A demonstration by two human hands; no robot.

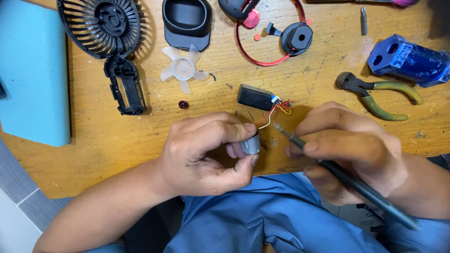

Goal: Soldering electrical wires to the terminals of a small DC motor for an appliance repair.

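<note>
The small silver motor (251, 144) sits at the near table edge, pinched between the thumb and fingertips of the left hand (206, 152), its thin wires (274, 111) running up to a black battery block (254, 98). The right hand (349, 150) grips a soldering iron (344, 175) pen-fashion, tip just beside the motor's top. A steady pinch and slack wires would serve best here, I judge; pliers (377, 93) and a clear fan blade (182, 69) lie well apart.

One head-worn camera looks steeply down, close over the wooden workbench (328, 84), probably tilted slightly forward.
</note>
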